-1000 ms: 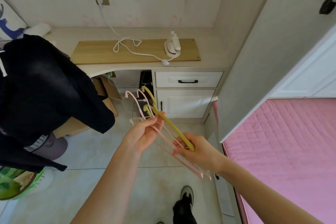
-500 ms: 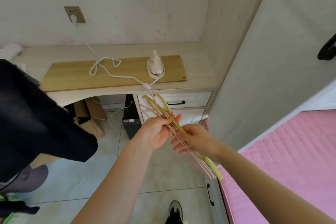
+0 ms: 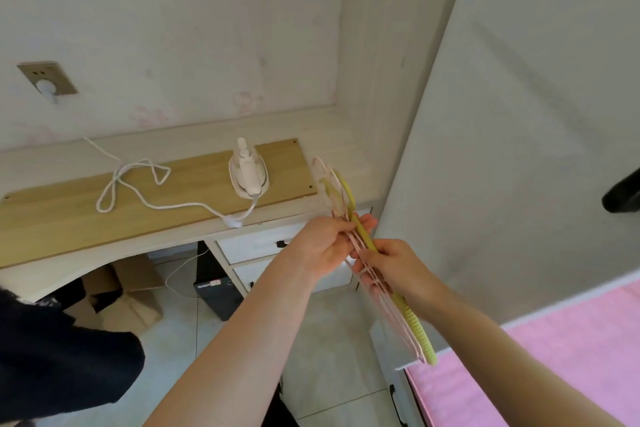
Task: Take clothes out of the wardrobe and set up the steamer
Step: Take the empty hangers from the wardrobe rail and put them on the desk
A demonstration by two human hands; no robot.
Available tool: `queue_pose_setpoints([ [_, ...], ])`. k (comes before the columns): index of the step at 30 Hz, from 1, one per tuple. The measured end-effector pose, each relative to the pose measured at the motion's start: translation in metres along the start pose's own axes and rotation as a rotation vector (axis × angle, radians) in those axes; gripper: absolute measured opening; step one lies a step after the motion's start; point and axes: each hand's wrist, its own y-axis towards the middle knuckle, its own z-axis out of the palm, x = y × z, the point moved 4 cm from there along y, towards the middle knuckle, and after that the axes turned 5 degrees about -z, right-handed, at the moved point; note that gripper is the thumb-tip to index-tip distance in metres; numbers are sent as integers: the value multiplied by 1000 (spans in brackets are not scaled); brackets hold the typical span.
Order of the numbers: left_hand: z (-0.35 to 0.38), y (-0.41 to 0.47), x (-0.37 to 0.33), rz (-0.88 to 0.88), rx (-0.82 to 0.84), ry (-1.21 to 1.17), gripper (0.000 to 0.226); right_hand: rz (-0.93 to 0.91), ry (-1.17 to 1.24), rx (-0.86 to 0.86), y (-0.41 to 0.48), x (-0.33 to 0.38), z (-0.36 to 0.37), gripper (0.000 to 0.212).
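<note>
A person's left hand and right hand hold a bundle of hangers, several thin pink ones and one yellow, in front of the desk's right front corner. The left hand's fingers are curled round the bundle just below the hooks. The right hand grips it lower down, fingers closed over the bars, and the ribbed yellow end juts out beneath. The white steamer stands upright near the right end of a wooden board lying along the desk top. Its cord loops across the board's middle, dips over the front edge and runs back toward the wall socket. A pale wardrobe door stands at right above pink bedding. A dark garment fills the lower left, and a cardboard box sits under the desk.
</note>
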Motion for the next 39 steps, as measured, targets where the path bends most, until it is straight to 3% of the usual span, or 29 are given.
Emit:
queue_pose_setpoints([
  [8, 3, 54, -61, -42, -15, 175, 29, 36, 74, -163, 64, 19, 9, 23],
  [14, -21, 80, -131, -135, 3, 250, 12, 33, 138, -279, 119, 43, 20, 22],
  [18, -43, 94, -187, 70, -103, 471, 40, 45, 98, -300, 151, 49, 25, 25],
  [22, -32, 101, -225, 256, 35, 658, 52, 64, 71, -318, 175, 51, 29, 25],
  [27, -24, 123, -234, 256, 63, 735, 46, 71, 23, -360, 202, 51, 31, 20],
  [32, -13, 148, -239, 320, 19, 810, 23, 38, -92, -372, 234, 53, 22, 20],
  [39, -16, 181, -255, 260, 32, 629, 19, 5, -283, -403, 286, 54, 1, 19],
])
